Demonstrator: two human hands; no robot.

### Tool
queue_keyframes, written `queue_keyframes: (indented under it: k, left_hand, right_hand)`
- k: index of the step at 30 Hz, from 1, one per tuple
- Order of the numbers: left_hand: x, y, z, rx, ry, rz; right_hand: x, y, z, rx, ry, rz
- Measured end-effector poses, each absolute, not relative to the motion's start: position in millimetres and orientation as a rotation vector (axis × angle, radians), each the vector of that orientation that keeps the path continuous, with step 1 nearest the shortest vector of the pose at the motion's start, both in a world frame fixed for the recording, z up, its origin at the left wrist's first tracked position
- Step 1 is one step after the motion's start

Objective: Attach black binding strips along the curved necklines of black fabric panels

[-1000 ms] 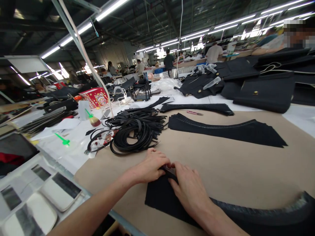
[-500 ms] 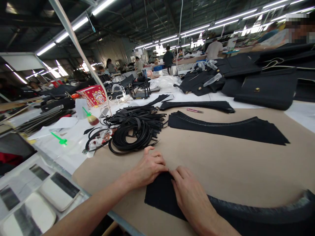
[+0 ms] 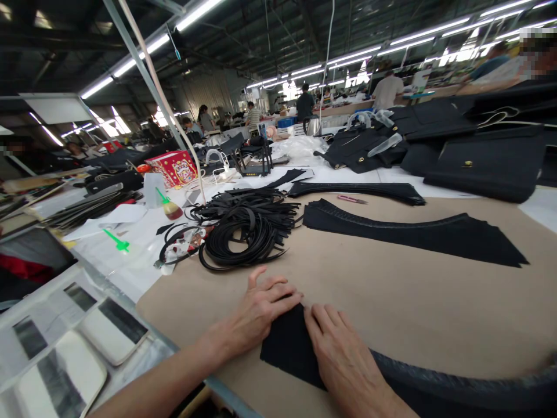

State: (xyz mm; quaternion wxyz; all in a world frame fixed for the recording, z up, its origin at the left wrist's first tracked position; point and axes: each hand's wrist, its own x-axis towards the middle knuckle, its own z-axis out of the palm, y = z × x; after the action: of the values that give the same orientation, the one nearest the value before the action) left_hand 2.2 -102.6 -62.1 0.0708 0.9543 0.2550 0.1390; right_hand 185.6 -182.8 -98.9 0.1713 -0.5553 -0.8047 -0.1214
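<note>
Cloth [image 3: 289, 342], where does it lie?

On the brown sheet [image 3: 435, 302], near the close side: a black piece, partly under both hands. Its curved border [image 3: 435, 377] seems to run on past the right hand [image 3: 337, 342] toward the picture's edge.

And how are the hands set?

The left hand [image 3: 263, 307] has its fingers spread, one raised clear, the others reaching to the top edge. The right hand is narrower, fingers close together along that edge, just beside the left. Whether either pinches the cloth, I can't tell.

What could spoil it?

Uneven pressure, I'd say. If one hand pushes harder, the edge could pucker or skew. Should the right hand drag, the whole piece might turn on the sheet.

Anything near to catch?

The strap coil [image 3: 237, 241], perhaps: a wide sweep of the left hand could hook a loose end. The snips [image 3: 353, 199] lie well off, between two black stacks [image 3: 404, 235], so they worry me less.
</note>
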Motion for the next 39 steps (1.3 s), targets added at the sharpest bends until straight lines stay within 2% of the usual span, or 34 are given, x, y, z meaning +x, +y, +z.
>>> queue_keyframes:
  k: [4,15,23,30,39]
  left_hand:
    - [-3.9,-117.1,-73.2,2.757,0.930,0.509]
    - [-8.7,-123.7,-86.0,2.735,0.930,0.521]
    - [-10.1,-124.6,-88.7,2.762,0.924,0.574]
    - [-9.9,-125.2,-85.1,2.803,0.934,0.515]
    - [-11.5,-125.9,-89.4,2.823,0.922,0.550]
  right_hand:
    - [187.1,-182.7,-96.8,-1.592,-2.271,-0.259]
    - [183.8,-167.8,-89.4,-1.677,-2.334,0.010]
    - [175.5,-163.5,-82.9,-1.561,-2.493,-0.290]
    - [177.8,-161.2,-86.1,-1.536,-2.466,-0.228]
    - [183.1,-157.3,-106.8,-1.480,-2.473,-0.323]
